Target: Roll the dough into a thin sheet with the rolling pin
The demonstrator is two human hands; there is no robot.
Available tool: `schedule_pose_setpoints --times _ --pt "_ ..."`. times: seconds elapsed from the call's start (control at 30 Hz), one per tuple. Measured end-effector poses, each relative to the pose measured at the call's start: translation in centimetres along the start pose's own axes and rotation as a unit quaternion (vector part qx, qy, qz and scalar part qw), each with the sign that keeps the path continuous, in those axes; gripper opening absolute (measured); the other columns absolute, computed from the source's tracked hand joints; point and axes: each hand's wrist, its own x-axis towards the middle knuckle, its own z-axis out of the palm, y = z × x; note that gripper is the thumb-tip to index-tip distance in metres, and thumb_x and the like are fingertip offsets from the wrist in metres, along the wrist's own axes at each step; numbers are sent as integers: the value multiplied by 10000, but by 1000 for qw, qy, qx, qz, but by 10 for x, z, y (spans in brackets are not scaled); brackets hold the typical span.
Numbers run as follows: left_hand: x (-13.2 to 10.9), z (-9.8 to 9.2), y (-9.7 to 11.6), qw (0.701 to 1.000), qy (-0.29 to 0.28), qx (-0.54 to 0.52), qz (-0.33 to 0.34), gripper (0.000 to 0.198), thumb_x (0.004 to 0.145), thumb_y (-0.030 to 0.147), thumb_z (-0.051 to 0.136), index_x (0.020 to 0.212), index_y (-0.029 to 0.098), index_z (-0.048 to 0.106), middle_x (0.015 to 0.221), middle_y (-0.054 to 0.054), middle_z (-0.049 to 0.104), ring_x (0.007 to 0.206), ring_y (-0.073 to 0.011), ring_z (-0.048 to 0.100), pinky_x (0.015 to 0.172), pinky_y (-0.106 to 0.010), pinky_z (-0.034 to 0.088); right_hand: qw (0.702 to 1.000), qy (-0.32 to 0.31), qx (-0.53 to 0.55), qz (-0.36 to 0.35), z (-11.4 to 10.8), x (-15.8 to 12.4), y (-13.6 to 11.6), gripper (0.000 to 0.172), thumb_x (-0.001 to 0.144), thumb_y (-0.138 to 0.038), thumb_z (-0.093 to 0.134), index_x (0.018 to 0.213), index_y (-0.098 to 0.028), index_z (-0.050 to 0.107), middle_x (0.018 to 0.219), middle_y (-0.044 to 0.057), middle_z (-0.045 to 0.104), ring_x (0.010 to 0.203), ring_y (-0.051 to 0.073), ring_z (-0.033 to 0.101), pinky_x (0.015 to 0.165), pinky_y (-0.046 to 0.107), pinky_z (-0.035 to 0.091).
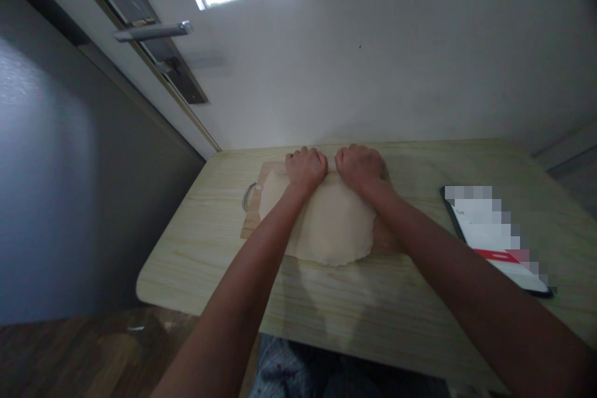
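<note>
A wide, flat sheet of pale dough [338, 224] lies on a wooden cutting board [250, 224], its near edge uneven and hanging past the board's front. My left hand [306, 168] is closed in a fist over the dough's far edge. Close beside it, a small gap away, my right hand [359, 165] is also curled tight at the far edge, toward the right. A narrow pale strip shows between the fists; what the fingers wrap around is hidden beneath them. The board's metal ring handle [249, 196] sticks out on the left.
The light wood table [196, 249] stands against a white door [396, 62] with a metal lever handle [153, 31] and a small window. To the right, beyond my right forearm, lies a dark-edged flat object with a white and red face [485, 230], partly blurred.
</note>
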Motion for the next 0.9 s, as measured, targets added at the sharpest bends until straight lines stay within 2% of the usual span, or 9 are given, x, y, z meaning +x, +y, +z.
schedule_pose_setpoints --times 0.4,0.5,0.67,0.9 --pt "-22 -5 -2 999 10 6 35 406 865 306 183 939 142 547 940 -111 575 893 -226 506 764 -359 312 999 50 -10 -8 -2 -26 -3 420 865 -272 189 876 -139 587 899 115 606 834 219 505 669 325 259" --pt "-30 -8 -3 999 15 3 39 370 863 307 210 1002 155 516 942 -103 571 897 -225 503 778 -362 314 998 61 -9 -12 -4 -34 -5 399 865 -275 205 869 -148 583 900 103 609 835 210 500 677 319 248" --pt "-44 -12 -3 998 42 0 49 384 864 315 232 1167 174 420 1025 -100 547 1011 -228 448 864 -371 280 998 58 -6 -35 -9 -43 -5 367 856 -268 245 855 -137 588 879 100 619 798 182 517 696 306 245" --pt "-49 -10 -3 997 56 -2 48 416 866 319 216 1204 163 401 1122 -113 508 1083 -242 405 914 -379 246 998 42 -18 -44 -13 -44 -4 385 853 -276 244 860 -139 604 874 99 632 768 185 539 683 306 258"
